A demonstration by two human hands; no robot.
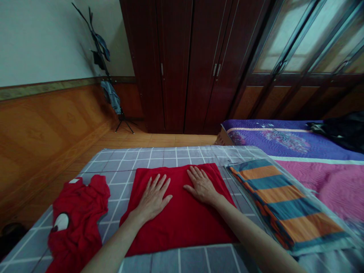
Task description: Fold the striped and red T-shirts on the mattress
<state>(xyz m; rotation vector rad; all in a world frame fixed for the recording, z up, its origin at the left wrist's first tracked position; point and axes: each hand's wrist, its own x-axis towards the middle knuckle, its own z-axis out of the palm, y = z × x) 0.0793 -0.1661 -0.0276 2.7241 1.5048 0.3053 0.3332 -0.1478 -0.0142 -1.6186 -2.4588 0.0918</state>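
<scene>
A red cloth (182, 223), folded into a broad rectangle, lies flat in front of me on a grey checked cover (167, 155). Flat on its left half rests my left hand (153, 197), fingers spread. My right hand (202, 186) presses on the upper right part, also with fingers stretched out. Neither hand grips the fabric. To the left is a crumpled red garment (82, 212) with a white and black eye-like patch. On the right lies a folded cloth with orange and blue-green stripes (284, 197).
A bed with a purple and pink cover (307, 174) adjoins on the right, with a dark bundle (344, 132) on it. Behind stand a dark red wardrobe (184, 68) and a coat stand (102, 60) holding a few items. Wooden floor (159, 138) shows beyond the cover's far edge.
</scene>
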